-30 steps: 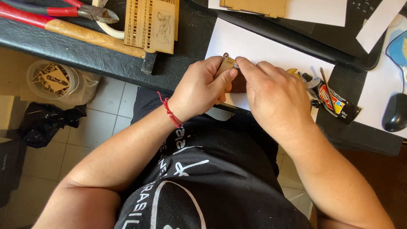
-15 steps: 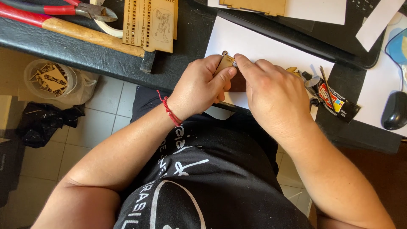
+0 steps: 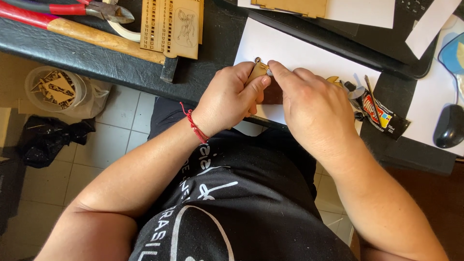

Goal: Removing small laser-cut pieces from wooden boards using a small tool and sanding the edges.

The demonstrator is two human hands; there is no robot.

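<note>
Little has changed over the last second: both hands stay together over the white sheet [image 3: 309, 53] at the near edge of the desk [image 3: 96, 58], with only a slight shift of the fingertips. The left hand [image 3: 231, 99] remains clamped on a small tan wooden piece [image 3: 256, 73], thumb on its near face and fingers wrapped behind. The right hand [image 3: 314, 104] has its thumb and forefinger pinched on a small metal part [image 3: 268, 72] at the piece's top corner; whether that part is a ring or a screw is unclear, since the fingers hide most of it. A small dark loop [image 3: 257, 60] shows just beyond the fingertips. The steady grip suggests fine fitting work continuing rather than a new step. To the right of the fingers lie a dark glue tube [image 3: 384, 116] and a computer mouse [image 3: 449, 125]; well to the left, red-handled cutters [image 3: 72, 8] and a laser-cut wooden panel [image 3: 171, 26].
</note>
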